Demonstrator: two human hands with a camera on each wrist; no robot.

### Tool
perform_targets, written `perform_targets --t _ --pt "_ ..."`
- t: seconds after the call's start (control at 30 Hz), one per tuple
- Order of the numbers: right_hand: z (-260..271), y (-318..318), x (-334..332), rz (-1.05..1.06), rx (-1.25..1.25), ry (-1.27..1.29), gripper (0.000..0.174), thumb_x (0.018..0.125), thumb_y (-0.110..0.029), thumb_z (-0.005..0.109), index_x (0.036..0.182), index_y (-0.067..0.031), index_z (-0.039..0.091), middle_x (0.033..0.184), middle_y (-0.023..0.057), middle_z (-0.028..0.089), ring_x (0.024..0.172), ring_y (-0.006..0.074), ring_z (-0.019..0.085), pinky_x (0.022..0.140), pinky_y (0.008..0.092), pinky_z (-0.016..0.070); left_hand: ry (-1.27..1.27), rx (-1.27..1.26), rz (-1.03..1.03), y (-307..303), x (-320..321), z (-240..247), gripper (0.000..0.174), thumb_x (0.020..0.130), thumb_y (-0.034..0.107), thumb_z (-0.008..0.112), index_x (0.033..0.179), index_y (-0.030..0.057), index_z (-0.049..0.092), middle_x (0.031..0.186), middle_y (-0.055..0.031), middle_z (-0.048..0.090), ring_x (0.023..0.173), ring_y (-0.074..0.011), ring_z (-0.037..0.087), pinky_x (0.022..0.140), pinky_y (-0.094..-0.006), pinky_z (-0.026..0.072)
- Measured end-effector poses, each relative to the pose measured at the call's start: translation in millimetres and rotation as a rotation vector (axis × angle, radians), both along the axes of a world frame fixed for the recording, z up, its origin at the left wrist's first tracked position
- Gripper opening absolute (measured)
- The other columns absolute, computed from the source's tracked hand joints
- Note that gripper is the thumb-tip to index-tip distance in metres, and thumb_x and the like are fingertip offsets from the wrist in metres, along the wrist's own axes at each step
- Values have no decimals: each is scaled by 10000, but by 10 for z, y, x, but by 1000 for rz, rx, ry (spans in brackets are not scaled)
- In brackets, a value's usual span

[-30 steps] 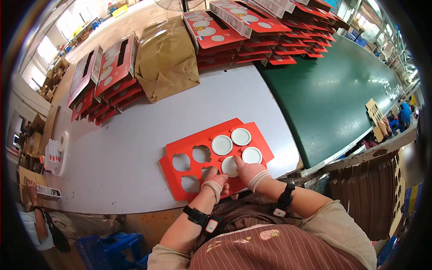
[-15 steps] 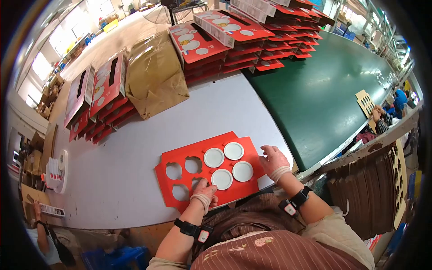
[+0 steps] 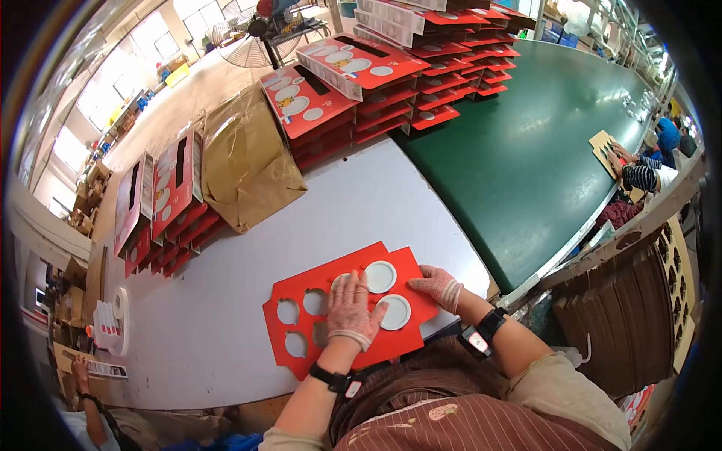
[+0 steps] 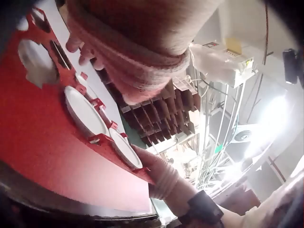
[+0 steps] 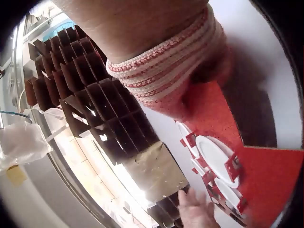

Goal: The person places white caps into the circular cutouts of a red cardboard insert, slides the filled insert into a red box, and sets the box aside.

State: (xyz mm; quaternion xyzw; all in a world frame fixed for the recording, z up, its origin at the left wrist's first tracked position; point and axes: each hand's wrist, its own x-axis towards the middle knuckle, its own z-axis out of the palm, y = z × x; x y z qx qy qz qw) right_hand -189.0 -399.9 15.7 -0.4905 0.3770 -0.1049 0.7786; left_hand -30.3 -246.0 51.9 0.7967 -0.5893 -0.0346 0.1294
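A red die-cut cardboard sheet (image 3: 301, 289) with round holes lies on the white table in front of me. White round lids sit in holes on its right side: the upper right lid (image 3: 380, 276) and lower right lid (image 3: 394, 312) show fully. My left hand (image 3: 352, 312) lies over the sheet with straight fingers, covering part of the left-hand lids. At the sheet's right edge, my right hand (image 3: 439, 287) pinches the cardboard, thumb on top; its other fingers are partly hidden. The left wrist view shows a row of lids (image 4: 85, 111) seated in the sheet.
Stacked red printed boxes (image 3: 361, 64) stand at the back, beside a brown paper-wrapped package (image 3: 248, 161) and more red boxes (image 3: 177, 177) at left. A green surface (image 3: 519, 165) adjoins the table on the right. Brown cardboard sheets (image 3: 613, 327) stand below right.
My right hand left the lids, swung out to the right and came back to the sheet's right edge. My left hand has moved from the lower edge up over the lids.
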Motion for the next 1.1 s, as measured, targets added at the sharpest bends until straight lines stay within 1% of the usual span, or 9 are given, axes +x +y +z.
perform_targets --t 0.43,0.53,0.63,0.83,0.87,0.97,1.03,1.07,1.1 --pt "307 4 -40 41 -32 26 409 803 -189 656 1155 -12 545 1022 72 614 909 97 565 801 263 481 -8 50 -64 -137 -163 -94 724 788 446 560 1344 41 334 1399 -152 320 1304 -348 260 1064 -492 183" --pt "41 -100 -1 78 -485 234 519 785 -342 670 1181 -32 539 1095 116 609 995 185 552 874 317 451 -39 -55 -146 -161 -148 24 692 729 382 620 1303 68 394 1367 -149 357 1272 -389 284 1038 -534 208" --pt "164 -160 10 14 -217 75 409 793 -284 639 1128 -56 586 975 62 647 875 153 590 785 317 477 1 -3 -158 -206 -173 -156 691 735 369 590 1317 57 388 1374 -194 344 1282 -416 261 1025 -565 193" --pt "-14 -353 114 -3 -456 199 418 783 -260 605 1136 -38 577 1049 134 634 944 227 604 849 331 461 -36 -43 -213 -409 -140 -184 681 764 374 551 1334 47 371 1375 -202 345 1284 -419 270 1039 -547 188" --pt "-37 -388 111 -15 -542 250 408 789 -275 589 1129 -49 583 1060 139 628 963 246 597 867 334 450 -229 -149 -300 -416 -110 -109 603 798 329 554 1322 86 379 1318 -177 400 1146 -400 406 926 -501 340" --pt "-70 -524 32 51 -635 321 360 819 -300 536 1102 -83 584 1024 138 632 964 293 585 856 346 451 -264 -285 -290 -456 -62 -318 554 827 388 515 1316 153 402 1321 -144 419 1129 -400 457 959 -475 368" --pt "-17 -549 -92 32 -770 398 343 825 -288 516 1095 -85 574 1021 142 624 960 308 578 849 360 454 -12 -136 -198 -452 233 -624 682 771 380 536 1333 32 369 1377 -194 348 1274 -415 296 1056 -531 178" --pt "-4 -567 -176 28 -895 479 326 831 -276 496 1088 -87 564 1017 147 616 955 323 572 842 373 456 -158 -295 -265 -517 833 -1363 679 784 384 520 1336 23 360 1390 -176 341 1265 -399 325 1070 -516 173" --pt "-7 -541 -247 21 -1019 553 285 828 -223 483 1071 -91 551 996 141 596 938 325 565 809 395 461 -156 -304 -295 -990 1157 -1339 679 784 384 520 1336 23 360 1390 -176 341 1265 -399 325 1070 -516 173"
